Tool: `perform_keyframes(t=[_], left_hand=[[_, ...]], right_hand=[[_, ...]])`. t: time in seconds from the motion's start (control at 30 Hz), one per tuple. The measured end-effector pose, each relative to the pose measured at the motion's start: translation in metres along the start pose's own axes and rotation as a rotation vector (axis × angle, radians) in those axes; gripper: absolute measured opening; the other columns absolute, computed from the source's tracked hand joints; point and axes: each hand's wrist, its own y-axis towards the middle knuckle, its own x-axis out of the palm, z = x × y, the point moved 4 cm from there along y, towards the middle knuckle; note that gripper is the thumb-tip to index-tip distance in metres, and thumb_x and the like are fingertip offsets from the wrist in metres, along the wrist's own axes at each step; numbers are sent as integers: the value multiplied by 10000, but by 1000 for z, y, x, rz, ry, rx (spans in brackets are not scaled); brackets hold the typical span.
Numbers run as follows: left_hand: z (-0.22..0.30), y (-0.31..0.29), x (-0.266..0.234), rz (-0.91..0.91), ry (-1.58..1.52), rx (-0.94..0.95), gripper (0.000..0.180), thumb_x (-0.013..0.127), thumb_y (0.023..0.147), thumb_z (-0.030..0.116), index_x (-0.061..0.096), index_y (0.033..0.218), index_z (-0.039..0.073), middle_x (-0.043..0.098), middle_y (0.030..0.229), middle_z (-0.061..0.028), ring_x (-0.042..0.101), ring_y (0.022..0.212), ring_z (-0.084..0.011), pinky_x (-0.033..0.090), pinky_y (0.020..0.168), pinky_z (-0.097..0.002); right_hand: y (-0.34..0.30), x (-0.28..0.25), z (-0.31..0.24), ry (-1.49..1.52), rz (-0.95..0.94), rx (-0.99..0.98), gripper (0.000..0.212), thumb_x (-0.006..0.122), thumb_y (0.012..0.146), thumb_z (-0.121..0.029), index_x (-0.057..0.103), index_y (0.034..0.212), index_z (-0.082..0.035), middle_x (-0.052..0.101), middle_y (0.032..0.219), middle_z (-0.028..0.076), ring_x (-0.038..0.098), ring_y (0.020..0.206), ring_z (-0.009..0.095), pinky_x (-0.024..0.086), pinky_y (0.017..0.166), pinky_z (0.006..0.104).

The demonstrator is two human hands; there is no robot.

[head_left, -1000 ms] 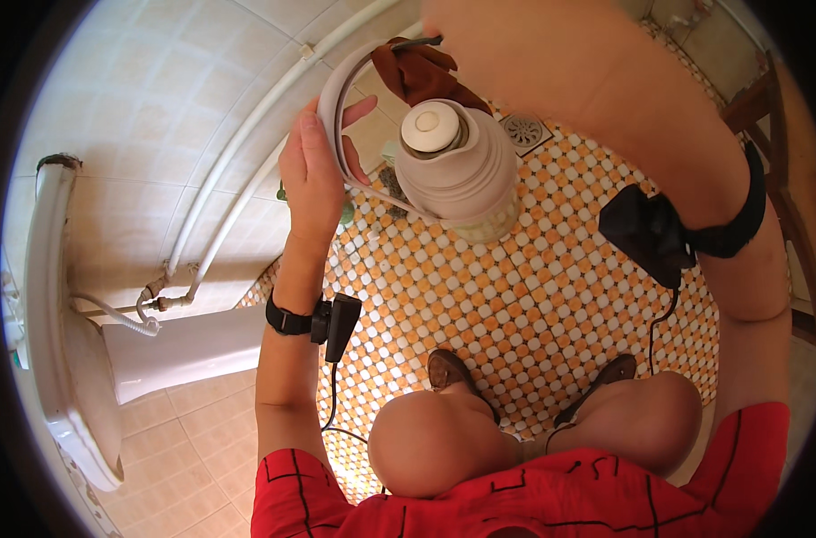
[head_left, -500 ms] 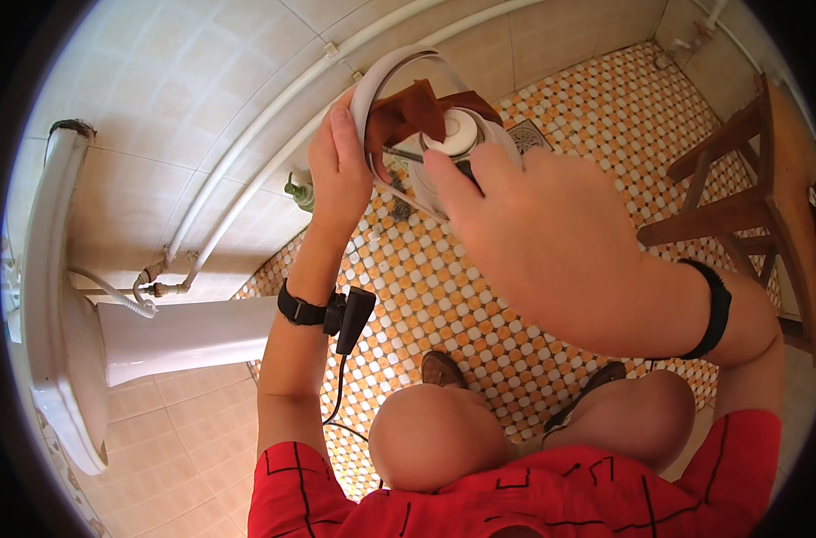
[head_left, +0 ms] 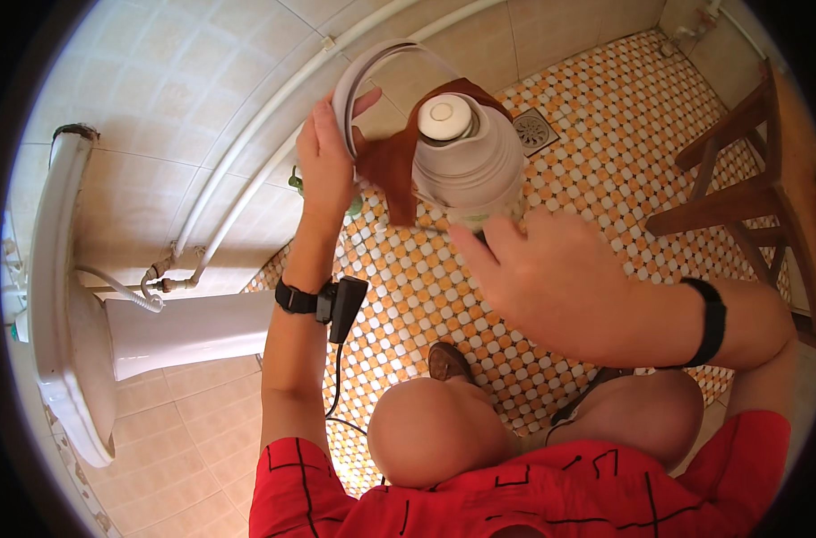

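A pale grey-pink thermos jug with a white round stopper is held up in front of me, tilted. My left hand is closed round its large curved handle. Reddish-brown cloth hangs beside my left fingers and runs round behind the stopper. My right hand is closed just below the jug's body, in a pinch. From its fingers a thin tool with a dark end points left toward the cloth; its kind is unclear, and my hand hides part of it.
A wooden chair stands at the right. On the left is a white pedestal washbasin. White pipes run along the tiled wall. A floor drain lies beyond the jug, and a green bottle shows partly behind my left hand.
My right hand has moved down and right, away from the jug's top with the thin tool. The stopper and jug body now show more fully, and the cloth hangs lower.
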Motion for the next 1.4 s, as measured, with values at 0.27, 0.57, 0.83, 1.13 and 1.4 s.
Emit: perform_keyframes(t=[0.27, 0.57, 0.83, 1.13, 1.4], left_hand=[[-4, 1, 1, -53, -79, 3, 527, 204, 1032, 325, 479, 1273, -55, 648, 1140, -185, 456, 461, -73, 384, 448, -199], [-2, -3, 4, 42, -21, -34, 533, 193, 1029, 322, 505, 1263, -41, 634, 955, -131, 437, 466, -84, 360, 426, -197], [-7, 0, 0, -49, -15, -1, 462, 288, 1029, 284, 488, 1277, -50, 610, 1030, -156, 439, 475, -66, 360, 426, -180], [-4, 2, 1, -88, -24, 23, 408, 405, 1011, 251, 483, 1300, -27, 643, 1144, -160, 489, 504, -41, 413, 474, -172], [2, 0, 3, -66, -37, 52, 380, 388, 1008, 213, 485, 1291, -21, 635, 1176, -178, 474, 462, -40, 400, 455, -166]], right_hand=[[-5, -6, 69, 414, 183, 338, 249, 633, 817, -127, 688, 1060, -130, 602, 762, 95, 609, 664, 273, 479, 589, 371], [34, -16, 95, 118, 442, 318, 211, 632, 843, -168, 698, 1034, -108, 661, 824, 109, 636, 727, 277, 495, 618, 350], [72, -38, 113, -86, 62, 156, 190, 614, 790, -220, 671, 799, -39, 656, 747, 151, 658, 730, 305, 509, 612, 378], [65, 16, 174, 290, 335, 32, 286, 612, 808, -222, 692, 1068, -132, 673, 856, 145, 639, 774, 357, 510, 665, 440], [-10, 88, 208, -4, 269, 329, 265, 619, 891, -175, 674, 1144, -119, 660, 767, 83, 600, 596, 185, 472, 558, 301]])
